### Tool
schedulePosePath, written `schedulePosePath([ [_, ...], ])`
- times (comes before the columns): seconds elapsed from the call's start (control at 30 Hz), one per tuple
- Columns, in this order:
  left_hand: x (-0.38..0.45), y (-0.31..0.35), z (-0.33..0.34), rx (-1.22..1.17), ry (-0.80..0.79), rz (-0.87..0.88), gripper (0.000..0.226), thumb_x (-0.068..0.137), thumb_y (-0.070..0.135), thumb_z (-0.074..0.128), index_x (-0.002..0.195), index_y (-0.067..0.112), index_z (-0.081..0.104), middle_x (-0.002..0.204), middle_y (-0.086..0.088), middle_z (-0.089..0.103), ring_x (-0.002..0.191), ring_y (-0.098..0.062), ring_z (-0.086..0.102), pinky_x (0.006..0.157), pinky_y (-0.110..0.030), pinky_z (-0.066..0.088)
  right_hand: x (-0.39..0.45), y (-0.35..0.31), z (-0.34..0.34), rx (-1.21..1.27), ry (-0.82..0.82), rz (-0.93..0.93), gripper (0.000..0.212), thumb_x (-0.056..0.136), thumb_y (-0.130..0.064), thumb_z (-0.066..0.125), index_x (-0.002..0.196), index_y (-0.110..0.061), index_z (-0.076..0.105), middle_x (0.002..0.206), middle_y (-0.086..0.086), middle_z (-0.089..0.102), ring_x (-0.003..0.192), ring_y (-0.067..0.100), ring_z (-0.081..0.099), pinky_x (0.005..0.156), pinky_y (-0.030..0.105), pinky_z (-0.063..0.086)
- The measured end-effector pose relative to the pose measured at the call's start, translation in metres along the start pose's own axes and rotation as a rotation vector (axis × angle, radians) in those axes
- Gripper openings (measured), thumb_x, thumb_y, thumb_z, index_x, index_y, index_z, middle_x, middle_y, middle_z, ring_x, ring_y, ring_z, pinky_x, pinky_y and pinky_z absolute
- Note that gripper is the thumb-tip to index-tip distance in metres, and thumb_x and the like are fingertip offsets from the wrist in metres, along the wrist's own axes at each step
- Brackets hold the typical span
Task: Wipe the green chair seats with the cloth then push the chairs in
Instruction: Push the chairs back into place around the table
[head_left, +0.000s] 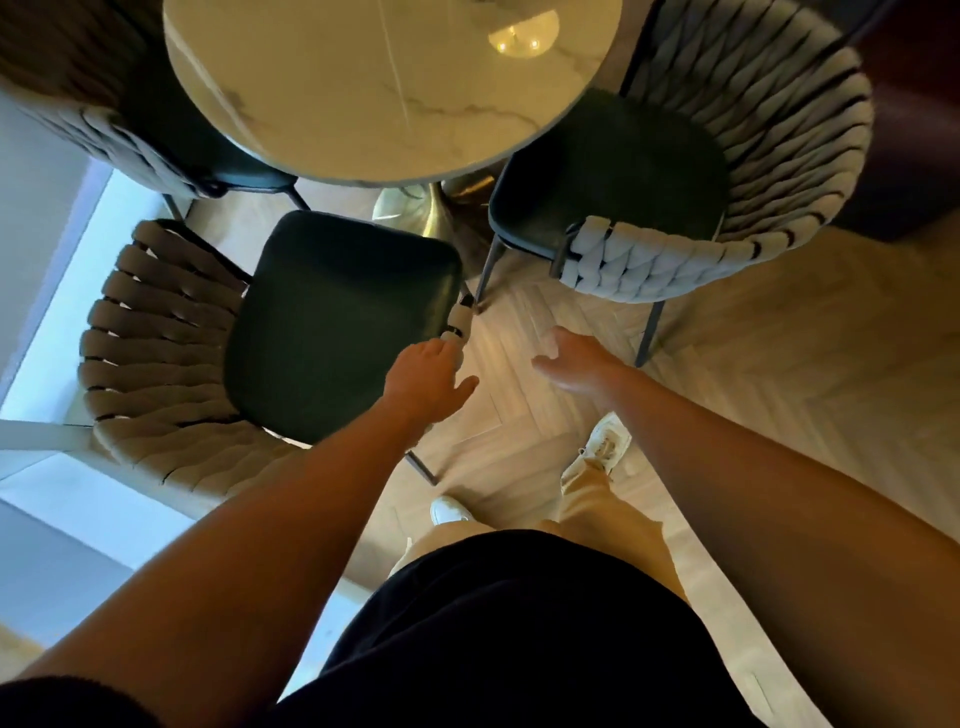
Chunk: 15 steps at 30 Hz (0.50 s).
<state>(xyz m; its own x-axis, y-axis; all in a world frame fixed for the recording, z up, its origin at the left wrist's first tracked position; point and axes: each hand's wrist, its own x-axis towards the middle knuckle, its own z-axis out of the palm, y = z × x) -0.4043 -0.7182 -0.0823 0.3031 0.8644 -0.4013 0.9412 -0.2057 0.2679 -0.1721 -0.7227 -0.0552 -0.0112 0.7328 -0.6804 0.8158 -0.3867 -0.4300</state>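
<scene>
Three chairs with dark green seats and woven grey backs stand round a round marble table (363, 93). The nearest chair's seat (332, 322) sits at centre left, pulled away from the table. My left hand (426, 374) grips the end of that chair's woven armrest (460, 319). My right hand (571, 358) hangs over the floor with relaxed fingers, holding nothing. A second chair (613, 176) stands at the right, its seat partly under the table. The third chair (228, 166) is at the upper left, mostly tucked under. No cloth is visible.
The table's brass pedestal base (415, 213) stands between the chairs. Herringbone wood floor (779, 364) spreads to the right. My legs and white shoes (602, 447) are just below my hands. A pale wall or window edge (41, 312) runs along the left.
</scene>
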Motion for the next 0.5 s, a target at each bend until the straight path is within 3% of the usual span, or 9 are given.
schedulePosePath([
  [0.17,0.053,0.047,-0.013,0.058,0.001,0.062,0.058,0.096,0.056,0.058,0.141,0.021,0.05,0.137,-0.006,0.059,0.123,-0.028,0.058,0.109,-0.049,0.046,0.024,0.043,-0.048,-0.012,0.057,-0.048,0.052,0.102,-0.033,0.05,0.15,-0.016,0.037,0.144,0.011,0.049,0.115,0.025,0.055,0.08,0.033,0.043],
  [0.27,0.084,0.078,-0.018,0.106,-0.045,0.057,0.064,0.098,0.056,0.054,0.15,0.021,0.043,0.15,-0.006,0.05,0.137,-0.029,0.048,0.114,-0.051,0.041,0.044,0.069,-0.081,-0.014,0.077,-0.108,0.052,0.102,-0.031,0.052,0.15,-0.016,0.037,0.147,0.011,0.047,0.126,0.026,0.052,0.09,0.034,0.044],
  [0.4,0.134,0.128,-0.021,0.117,-0.075,0.068,0.063,0.099,0.051,0.055,0.153,0.022,0.04,0.157,-0.006,0.043,0.143,-0.027,0.042,0.118,-0.05,0.037,0.073,0.106,-0.132,-0.02,0.183,-0.202,0.046,0.099,-0.028,0.055,0.143,-0.02,0.043,0.139,0.006,0.051,0.125,0.025,0.053,0.095,0.04,0.049],
  [0.5,0.174,0.165,-0.021,0.07,-0.043,0.065,0.062,0.098,0.047,0.06,0.151,0.021,0.042,0.154,-0.008,0.047,0.141,-0.029,0.045,0.115,-0.051,0.04,0.092,0.134,-0.168,0.02,0.274,-0.237,0.05,0.098,-0.024,0.058,0.146,-0.02,0.042,0.149,0.004,0.044,0.132,0.023,0.048,0.103,0.04,0.047],
])
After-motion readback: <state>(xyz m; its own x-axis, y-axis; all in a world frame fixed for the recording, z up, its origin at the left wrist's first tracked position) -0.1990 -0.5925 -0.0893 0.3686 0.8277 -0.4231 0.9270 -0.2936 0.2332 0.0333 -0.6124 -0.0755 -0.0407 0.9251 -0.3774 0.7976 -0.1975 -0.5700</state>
